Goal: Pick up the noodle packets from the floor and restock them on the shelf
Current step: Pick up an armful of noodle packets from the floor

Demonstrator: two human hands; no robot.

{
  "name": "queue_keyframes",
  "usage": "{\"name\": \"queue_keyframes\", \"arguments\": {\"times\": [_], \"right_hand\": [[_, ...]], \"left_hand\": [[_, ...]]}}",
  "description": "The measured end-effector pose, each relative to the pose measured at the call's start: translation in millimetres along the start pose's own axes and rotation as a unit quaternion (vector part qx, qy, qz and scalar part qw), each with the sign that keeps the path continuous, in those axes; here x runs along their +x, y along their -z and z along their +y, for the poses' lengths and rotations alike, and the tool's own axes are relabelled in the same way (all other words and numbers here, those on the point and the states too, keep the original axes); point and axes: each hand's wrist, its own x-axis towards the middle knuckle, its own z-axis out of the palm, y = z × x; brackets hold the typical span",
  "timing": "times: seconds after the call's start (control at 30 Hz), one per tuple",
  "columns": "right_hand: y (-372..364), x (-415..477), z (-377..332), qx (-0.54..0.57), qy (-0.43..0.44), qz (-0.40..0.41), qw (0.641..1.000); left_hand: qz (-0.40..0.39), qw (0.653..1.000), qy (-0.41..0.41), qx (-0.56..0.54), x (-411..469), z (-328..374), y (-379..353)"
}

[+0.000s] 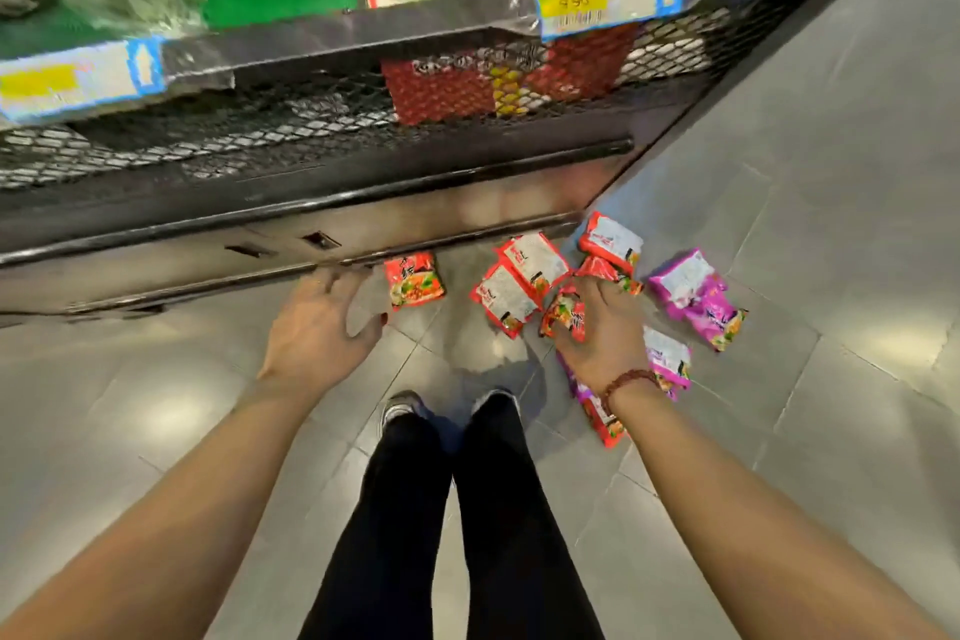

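Noodle packets (pixel 506 296) beneath "9 90" tag (pixel 571 3)

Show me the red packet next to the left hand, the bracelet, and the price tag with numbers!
red packet (pixel 414 278): head view, middle of its printed front.
bracelet (pixel 628 379): head view, beads on top of the wrist.
price tag (pixel 571 1): head view, its yellow patch.

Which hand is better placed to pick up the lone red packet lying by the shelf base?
Left. The left hand is open and empty, close beside the lone red packet. The right hand grips a second red packet in the cluster farther right, so it is occupied.
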Motion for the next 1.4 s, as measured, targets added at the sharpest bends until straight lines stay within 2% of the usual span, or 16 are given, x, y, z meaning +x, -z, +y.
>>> {"name": "queue_keyframes", "arguments": {"times": [0.3, 0.5, 0.67, 0.8, 0.97, 1.07, 1.17, 1.27, 1.33, 1.4], "right_hand": [[-157.7, 67.4, 84.5, -0.009, -0.005, -0.065, 0.998], [-272.3, 109.0, 150.1, -0.029, -0.041, -0.096, 0.994], [-357.6, 129.3, 195.6, -0.024, -0.073, -0.127, 0.989], [-402.8, 143.5, 216.1, -0.022, -0.066, -0.114, 0.991], [-441.0, 165.1, 230.5, -0.103, -0.087, -0.102, 0.986], [-455.0, 167.3, 230.3, -0.115, -0.128, -0.075, 0.982], [-467.7, 160.2, 227.6, -0.071, -0.163, -0.097, 0.979], [-475.7, 148.9, 221.5, -0.025, -0.19, -0.112, 0.975], [-478.7, 143.1, 217.6, 0.004, -0.206, -0.115, 0.972], [-480.7, 144.9, 214.8, 0.087, -0.226, -0.108, 0.964]], "left_hand": [[-0.029, 0.993, 0.115, -0.023, 70.2, -66.2, -162.3], [-0.002, 0.975, 0.168, -0.144, 122.5, -119.8, -291.6], [-0.02, 0.95, 0.212, -0.23, 158.0, -162.3, -380.1], [-0.053, 0.946, 0.191, -0.255, 187.4, -186.6, -426.9], [-0.078, 0.963, 0.141, -0.218, 222.3, -200.3, -465.2], [-0.053, 0.966, 0.131, -0.218, 233.1, -207.1, -484.3], [-0.022, 0.959, 0.136, -0.248, 229.1, -216.4, -498.2], [-0.046, 0.969, 0.075, -0.23, 202.6, -220.4, -514.5], [-0.071, 0.959, 0.04, -0.27, 183.0, -226.2, -529.1], [-0.071, 0.94, 0.045, -0.33, 179.5, -227.7, -528.3]]}}
